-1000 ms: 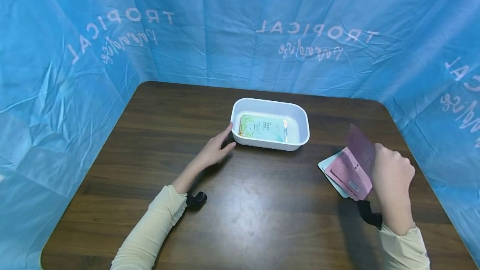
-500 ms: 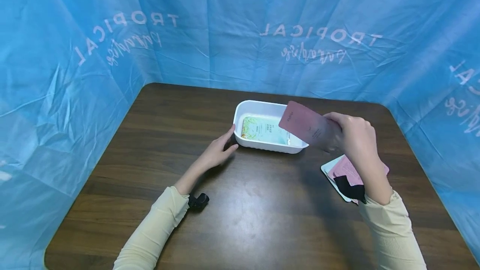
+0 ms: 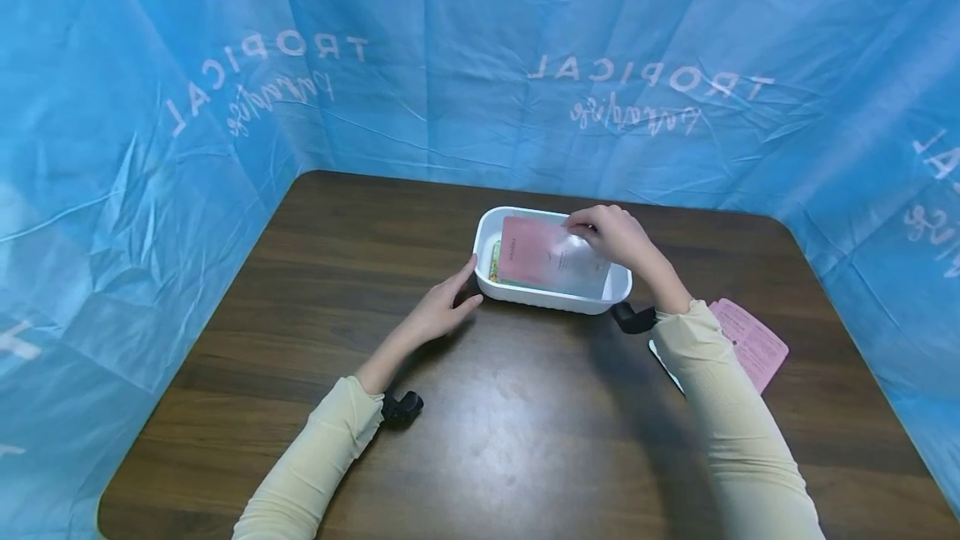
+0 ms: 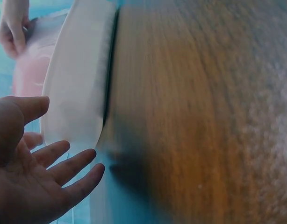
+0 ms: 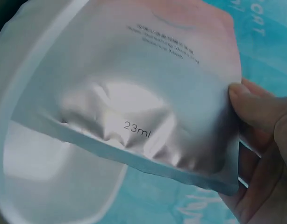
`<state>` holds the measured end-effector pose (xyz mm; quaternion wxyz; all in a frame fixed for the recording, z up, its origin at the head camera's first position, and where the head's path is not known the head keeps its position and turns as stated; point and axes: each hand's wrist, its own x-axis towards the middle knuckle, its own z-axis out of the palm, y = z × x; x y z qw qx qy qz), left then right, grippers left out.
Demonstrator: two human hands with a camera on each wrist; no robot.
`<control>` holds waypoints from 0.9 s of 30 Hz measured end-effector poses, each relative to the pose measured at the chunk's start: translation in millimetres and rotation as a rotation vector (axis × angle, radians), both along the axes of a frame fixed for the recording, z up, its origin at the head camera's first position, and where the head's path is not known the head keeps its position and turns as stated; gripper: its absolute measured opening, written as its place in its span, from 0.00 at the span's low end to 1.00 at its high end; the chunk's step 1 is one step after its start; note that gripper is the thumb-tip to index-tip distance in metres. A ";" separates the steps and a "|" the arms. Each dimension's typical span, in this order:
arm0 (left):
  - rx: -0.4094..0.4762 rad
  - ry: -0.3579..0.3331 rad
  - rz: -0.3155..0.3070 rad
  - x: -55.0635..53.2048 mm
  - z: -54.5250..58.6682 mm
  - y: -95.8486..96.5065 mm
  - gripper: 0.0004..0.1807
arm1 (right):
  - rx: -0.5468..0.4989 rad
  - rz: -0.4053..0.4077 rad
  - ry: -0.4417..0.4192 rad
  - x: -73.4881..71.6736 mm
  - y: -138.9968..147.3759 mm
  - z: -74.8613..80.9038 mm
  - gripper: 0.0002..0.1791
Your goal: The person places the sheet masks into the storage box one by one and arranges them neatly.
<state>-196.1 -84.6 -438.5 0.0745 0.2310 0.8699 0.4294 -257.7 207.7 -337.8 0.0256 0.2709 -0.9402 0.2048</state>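
My right hand (image 3: pixel 613 237) pinches a face mask sachet (image 3: pixel 543 255) by its edge, thumb on the printed side. The sachet fades from pink to silver and shows "23ml" in the right wrist view (image 5: pixel 139 107). It lies over the opening of a white plastic basin (image 3: pixel 551 302), covering most of a green leafy-printed sachet (image 3: pixel 495 263) inside. My left hand (image 3: pixel 438 317) is at the basin's left end, fingers extended, with a fingertip right at the rim. In the left wrist view, the left fingers (image 4: pixel 73 168) spread loosely beside the basin wall (image 4: pixel 78 74).
Pink sachets (image 3: pixel 753 344) lie stacked on the right of the dark wooden table (image 3: pixel 480 440), a pale one (image 3: pixel 663 365) peeking from below, partly behind my right sleeve. A blue printed cloth (image 3: pixel 465 65) hangs behind the table and along its sides.
My right hand has lifted the pink-and-silver sachet from the pile at right and carried it left over the basin. My left hand has stayed at the basin's left end.
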 end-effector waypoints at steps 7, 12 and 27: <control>0.012 0.012 0.001 -0.7 -2.7 0.0 0.35 | -0.024 0.101 -0.134 -27.6 -6.1 -26.0 0.08; 0.007 0.023 0.003 -1.3 -3.2 -0.5 0.36 | 0.030 0.084 -0.134 -40.1 -9.6 -40.1 0.08; 0.005 0.016 0.013 -0.8 -3.5 1.0 0.36 | 0.274 0.137 -0.238 -32.1 -16.4 -70.4 0.15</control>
